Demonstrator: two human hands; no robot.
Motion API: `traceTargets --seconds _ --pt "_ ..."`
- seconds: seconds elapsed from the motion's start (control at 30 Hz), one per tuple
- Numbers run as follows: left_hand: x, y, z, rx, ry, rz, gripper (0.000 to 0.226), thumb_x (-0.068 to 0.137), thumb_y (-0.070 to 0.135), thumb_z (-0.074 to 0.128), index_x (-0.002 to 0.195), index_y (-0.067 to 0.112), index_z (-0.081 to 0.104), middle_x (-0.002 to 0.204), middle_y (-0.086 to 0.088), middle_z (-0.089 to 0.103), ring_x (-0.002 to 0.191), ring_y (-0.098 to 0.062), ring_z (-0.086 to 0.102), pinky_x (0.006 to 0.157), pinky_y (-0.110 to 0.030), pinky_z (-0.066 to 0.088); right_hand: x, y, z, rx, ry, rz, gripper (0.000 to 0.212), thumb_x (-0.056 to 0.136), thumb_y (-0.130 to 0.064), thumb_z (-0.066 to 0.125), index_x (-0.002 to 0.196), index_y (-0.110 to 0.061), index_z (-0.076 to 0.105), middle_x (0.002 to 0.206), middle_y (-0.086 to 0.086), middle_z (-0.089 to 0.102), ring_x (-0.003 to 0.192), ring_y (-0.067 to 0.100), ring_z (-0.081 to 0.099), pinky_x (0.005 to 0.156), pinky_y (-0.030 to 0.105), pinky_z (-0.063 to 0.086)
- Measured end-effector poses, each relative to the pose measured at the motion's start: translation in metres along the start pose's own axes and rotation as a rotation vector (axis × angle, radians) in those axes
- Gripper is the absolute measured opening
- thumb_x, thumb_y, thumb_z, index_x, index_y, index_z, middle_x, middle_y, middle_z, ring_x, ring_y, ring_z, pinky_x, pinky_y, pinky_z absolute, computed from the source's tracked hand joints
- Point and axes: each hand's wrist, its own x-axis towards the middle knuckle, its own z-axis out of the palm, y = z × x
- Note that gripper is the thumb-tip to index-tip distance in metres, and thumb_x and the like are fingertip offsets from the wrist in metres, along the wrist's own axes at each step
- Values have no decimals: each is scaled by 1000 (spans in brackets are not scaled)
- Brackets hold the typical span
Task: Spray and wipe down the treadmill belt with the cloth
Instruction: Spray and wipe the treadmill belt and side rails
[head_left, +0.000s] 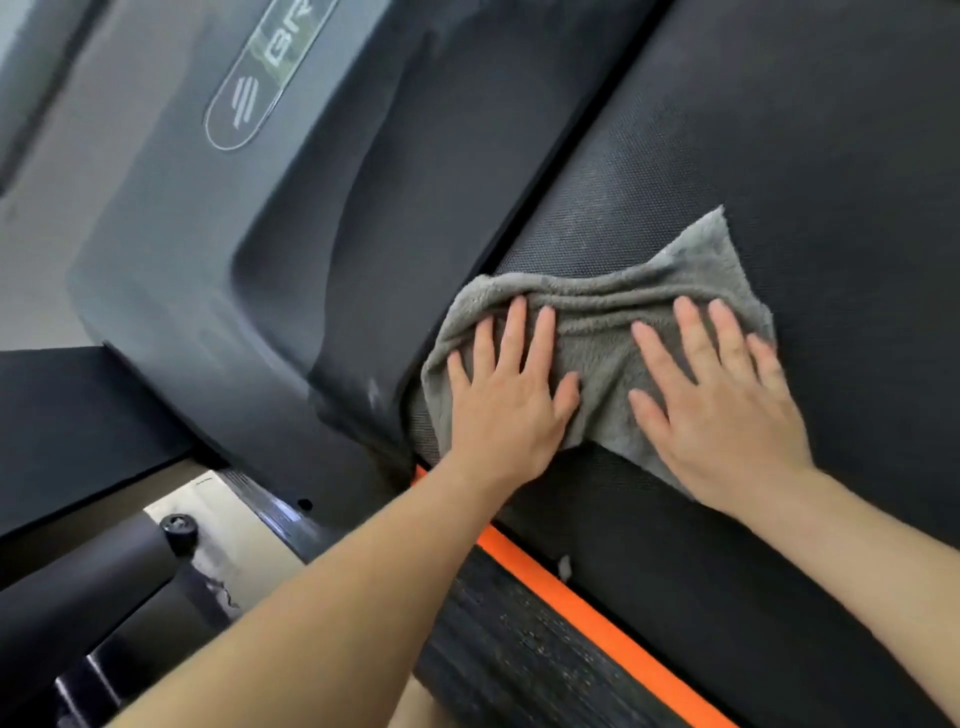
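A grey fluffy cloth (597, 332) lies spread on the black textured treadmill belt (805, 156), at the belt's front left corner against the motor cover. My left hand (511, 395) presses flat on the cloth's left part, fingers straight and spread. On the cloth's right part my right hand (717, 405) lies flat as well, palm down. A free corner of the cloth points away beyond my right fingers. No spray bottle is in view.
The dark grey motor cover (291, 218) with an oval logo badge (270, 67) rises left of the belt. An orange strip (582, 608) and a ribbed black side rail (519, 654) run along the belt's near edge. A black upright tube (78, 587) stands at lower left.
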Motion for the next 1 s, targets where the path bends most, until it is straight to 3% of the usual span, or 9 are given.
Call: traceTargets --seconds 0.17,0.37,0.47,0.57,0.7,0.8,0.87,0.93,1.0 --pt "75 33 -6 -79 -38 24 67 101 58 27 157 38 -4 165 6 -12 151 -31 -6 114 -67 -1 58 39 -14 -17 -16 138 72 94 -62 6 159 -31 5 167 10 -3 152 32 -6 121 52 4" --pt "0 37 18 11 -72 138 68 99 59 23 157 35 -2 166 4 -13 151 -25 -17 115 -61 -9 -17 40 -2 -76 -72 49 65 100 -51 14 159 -23 14 165 18 5 152 39 5 119 56 13" --pt "-32 31 24 54 -85 234 67 96 61 23 157 38 9 167 4 1 153 -27 -1 116 -63 7 -69 54 -2 -96 -105 -33 63 99 -45 23 158 -23 23 163 20 15 149 42 16 114 59 26" --pt "-32 16 13 83 -69 270 65 94 61 23 155 44 13 166 5 9 152 -24 11 115 -55 22 -89 64 -14 -74 -48 -61 57 95 -37 41 150 -22 43 156 20 33 143 42 30 104 58 37" --pt "-42 7 10 86 -47 296 67 92 57 42 154 37 24 164 0 19 149 -25 22 111 -47 32 -80 34 -8 135 103 -55 38 81 -19 74 117 -12 65 122 19 54 110 41 53 77 53 52" --pt "-62 -2 11 -57 -43 246 72 78 40 77 141 28 46 158 -6 32 138 -29 32 107 -44 38 -87 11 8 252 130 -92 22 82 -17 71 103 -14 65 99 9 53 85 32 52 64 46 51" --pt "-78 0 13 -147 -74 178 67 70 29 84 129 29 53 149 -4 35 123 -30 39 106 -40 37 -96 12 14 287 145 -125 14 90 -26 58 98 -16 65 91 3 50 79 27 50 62 42 49" --pt "-99 14 15 -223 -119 155 56 68 26 79 119 30 54 131 0 37 107 -26 43 100 -38 42 -112 24 14 275 118 -165 23 96 -32 45 93 -18 63 85 0 48 76 23 49 61 41 47" --pt "-118 42 17 -287 -189 144 44 71 34 59 115 28 56 114 4 37 97 -22 43 93 -36 44 -132 43 14 207 109 -179 20 97 -28 49 85 -17 59 78 0 48 70 24 50 58 41 47"
